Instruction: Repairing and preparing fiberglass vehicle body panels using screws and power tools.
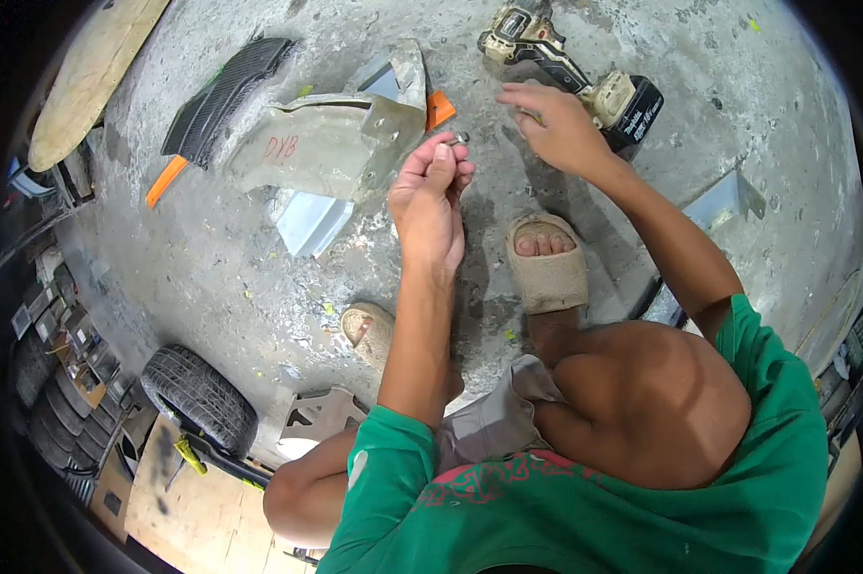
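My left hand (430,196) pinches a small shiny metal bolt (460,139) between thumb and fingertips; its shank is mostly hidden. To the left of that hand lies a translucent, greyish moulded panel (307,143) with red handwriting on it. My right hand (558,129) is raised with its fingers stretched out and holds nothing that I can see. Just beyond it, a worn cordless power tool (537,48) lies on the floor, its black battery (634,113) showing to the right of the hand.
A black carbon-patterned piece (226,96) with an orange end lies at far left. Bent metal pieces (315,222) rest beside the panel and on the right (723,199). A tyre (200,397) stands at lower left, near a wooden board (192,502). My sandalled foot (546,263) is close by.
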Tool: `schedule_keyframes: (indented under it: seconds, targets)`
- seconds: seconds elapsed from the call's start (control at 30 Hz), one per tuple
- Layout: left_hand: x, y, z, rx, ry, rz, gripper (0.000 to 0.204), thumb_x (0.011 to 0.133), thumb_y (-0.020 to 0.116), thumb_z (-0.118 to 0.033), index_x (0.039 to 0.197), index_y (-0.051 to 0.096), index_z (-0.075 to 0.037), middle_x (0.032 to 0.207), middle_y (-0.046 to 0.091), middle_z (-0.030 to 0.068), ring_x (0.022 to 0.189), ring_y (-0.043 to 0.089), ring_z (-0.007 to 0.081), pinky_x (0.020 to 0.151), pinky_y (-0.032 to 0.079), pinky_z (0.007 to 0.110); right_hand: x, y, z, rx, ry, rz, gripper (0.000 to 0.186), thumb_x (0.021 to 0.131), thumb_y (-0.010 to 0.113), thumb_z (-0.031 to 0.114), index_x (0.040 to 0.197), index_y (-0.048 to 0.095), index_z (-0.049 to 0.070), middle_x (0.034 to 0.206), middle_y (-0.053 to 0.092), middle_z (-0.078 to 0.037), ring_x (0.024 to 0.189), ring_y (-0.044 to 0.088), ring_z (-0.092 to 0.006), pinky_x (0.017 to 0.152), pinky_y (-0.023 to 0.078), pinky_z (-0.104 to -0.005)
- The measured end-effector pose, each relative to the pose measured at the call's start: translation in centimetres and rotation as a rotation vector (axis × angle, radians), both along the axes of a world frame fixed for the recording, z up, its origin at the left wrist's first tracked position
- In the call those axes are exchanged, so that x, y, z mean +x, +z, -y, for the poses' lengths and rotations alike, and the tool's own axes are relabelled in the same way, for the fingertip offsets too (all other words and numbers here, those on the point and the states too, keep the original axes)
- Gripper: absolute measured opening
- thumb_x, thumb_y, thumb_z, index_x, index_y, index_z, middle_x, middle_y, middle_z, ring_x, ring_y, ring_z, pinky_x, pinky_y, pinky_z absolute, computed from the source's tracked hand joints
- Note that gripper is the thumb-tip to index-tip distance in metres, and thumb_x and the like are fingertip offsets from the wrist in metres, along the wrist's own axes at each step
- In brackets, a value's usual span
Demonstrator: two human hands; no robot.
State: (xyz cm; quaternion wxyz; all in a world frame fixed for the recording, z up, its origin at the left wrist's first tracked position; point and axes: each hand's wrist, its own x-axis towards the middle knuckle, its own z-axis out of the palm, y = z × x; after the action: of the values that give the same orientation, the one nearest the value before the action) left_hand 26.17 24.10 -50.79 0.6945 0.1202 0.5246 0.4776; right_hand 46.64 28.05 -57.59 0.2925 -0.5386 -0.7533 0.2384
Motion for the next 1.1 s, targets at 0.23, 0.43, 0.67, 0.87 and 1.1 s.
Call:
schedule_keyframes:
  seconds: [0.23,0.43,0.67,0.87,1.1]
  targets:
    - [1.0,1.7,-0.2,0.292,-0.126,-0.423,0.02,0.098,0.064,-0.013,0.111,0.067,0.001,0.092,0.071,0.0063,0.08,0.063,0.0103,0.076,0.051,0.025,-1.7,9.7,-0.2,-0.892,0.086,-0.536,0.025,0.1,0.058,0.022,0.106,0.069,0.001,0.089,0.069,-0.003,0.072,0.062,-0.0068,0.06,0.047,-0.0228]
    - [1.1,1.2,0.4,0.414,-0.195,-0.769,0.017,0.093,0.069,-0.014,0.105,0.072,-0.002,0.088,0.071,0.0051,0.078,0.06,0.0105,0.073,0.05,0.028,-2.0,9.7,0.5,-0.875,0.005,-0.72,0.021,0.098,0.06,0.02,0.105,0.066,0.0,0.087,0.068,-0.002,0.074,0.062,-0.0069,0.064,0.048,-0.0222]
    - [1.0,1.2,0.3,0.574,-0.197,-0.916,0.014,0.091,0.07,-0.009,0.102,0.072,0.0,0.082,0.066,0.0095,0.074,0.061,0.0152,0.07,0.05,0.029,-2.0,8.5,0.5,-0.971,-0.065,-0.882,0.022,0.096,0.064,0.017,0.109,0.064,-0.001,0.093,0.067,-0.005,0.084,0.065,-0.0108,0.077,0.053,-0.0253]
    - [0.9,1.0,0.6,0.411,-0.249,-0.85,0.018,0.094,0.071,-0.014,0.103,0.071,0.001,0.094,0.069,0.0046,0.084,0.06,0.0098,0.078,0.049,0.027,-2.1,7.5,0.8,-0.89,-0.001,-0.889,0.023,0.097,0.063,0.02,0.11,0.063,0.001,0.095,0.066,-0.003,0.085,0.063,-0.0094,0.077,0.052,-0.0237]
    - [0.7,0.6,0.3,0.406,-0.143,-0.763,0.016,0.092,0.072,-0.015,0.102,0.072,-0.001,0.079,0.066,0.0021,0.072,0.056,0.0089,0.07,0.048,0.026,-1.9,7.5,0.1,-1.058,0.023,-0.932,0.019,0.097,0.064,0.015,0.11,0.063,0.002,0.096,0.066,-0.003,0.088,0.063,-0.0093,0.079,0.051,-0.0235]
